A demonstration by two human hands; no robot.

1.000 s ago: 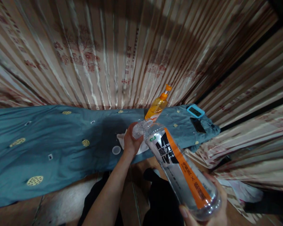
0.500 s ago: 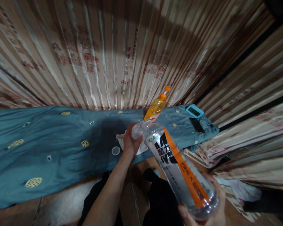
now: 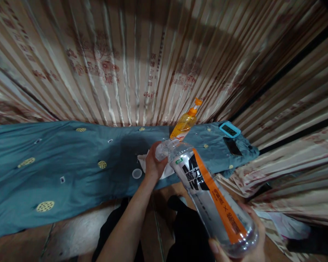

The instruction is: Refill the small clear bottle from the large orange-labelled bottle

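Observation:
My right hand [image 3: 253, 233] is wrapped round the base of a large clear plastic drink bottle [image 3: 207, 196] with a silver, black and orange label. The bottle is tilted, its base toward me and its neck pointing away to the left. At its mouth, my left hand [image 3: 155, 163] grips a small clear plastic container [image 3: 161, 150]; whether the two rims touch, I cannot tell. Beneath that hand lies a white cloth or tissue [image 3: 168, 171], partly hidden. A round translucent lid [image 3: 137, 173] rests just left of it.
An orange pump bottle [image 3: 183, 125] stands behind my hands on the blue-green cloth-covered surface [image 3: 79, 163]. Farther right lie a light-blue framed digital clock [image 3: 230, 129] and a dark phone [image 3: 232, 146]. Pleated curtains [image 3: 136, 72] hang behind and at the right.
The whole view has shifted slightly, so everything appears a little farther right. Both hands keep their hold, and the bottle and container stay in the same position to each other.

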